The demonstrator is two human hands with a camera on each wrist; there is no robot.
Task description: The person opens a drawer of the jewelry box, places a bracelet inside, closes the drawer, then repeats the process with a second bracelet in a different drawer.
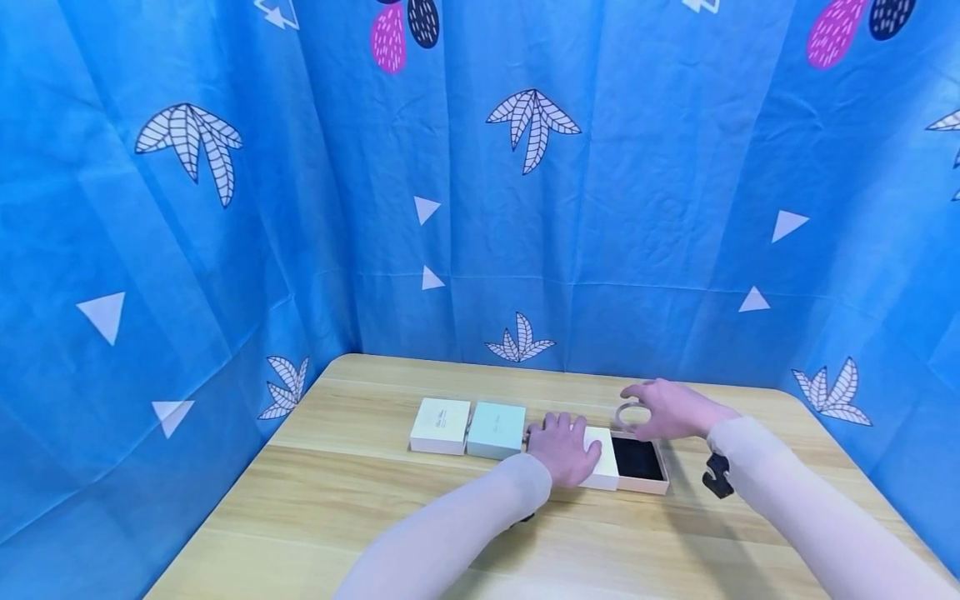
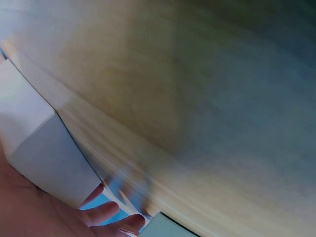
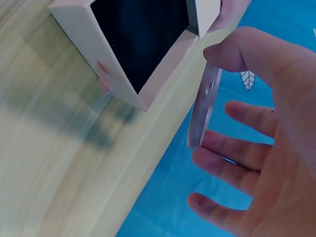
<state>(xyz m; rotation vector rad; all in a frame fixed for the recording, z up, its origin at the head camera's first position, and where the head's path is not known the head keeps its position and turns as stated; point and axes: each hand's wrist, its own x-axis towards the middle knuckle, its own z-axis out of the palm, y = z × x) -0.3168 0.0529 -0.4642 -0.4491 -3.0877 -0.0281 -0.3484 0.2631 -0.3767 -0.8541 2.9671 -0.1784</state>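
Note:
My right hand (image 1: 675, 408) holds a pale bangle (image 3: 204, 108) between thumb and fingertips, above the far right side of an opened drawer box. The bangle stands on edge in the right wrist view. Below it, the box's pink tray (image 1: 645, 485) with a black pad (image 1: 636, 458) sticks out rightward from a white sleeve (image 1: 602, 462). A small pink ribbon tab (image 3: 103, 79) hangs on the tray's end. My left hand (image 1: 562, 450) grips the white sleeve from above at its left part, hiding much of it. The left wrist view shows the palm against the sleeve (image 2: 54, 158).
Left of my left hand, a mint-green box (image 1: 497, 429) and a cream box (image 1: 440, 425) lie side by side on the wooden table (image 1: 337, 500). Blue patterned curtains (image 1: 637, 167) hang behind the table and along its sides.

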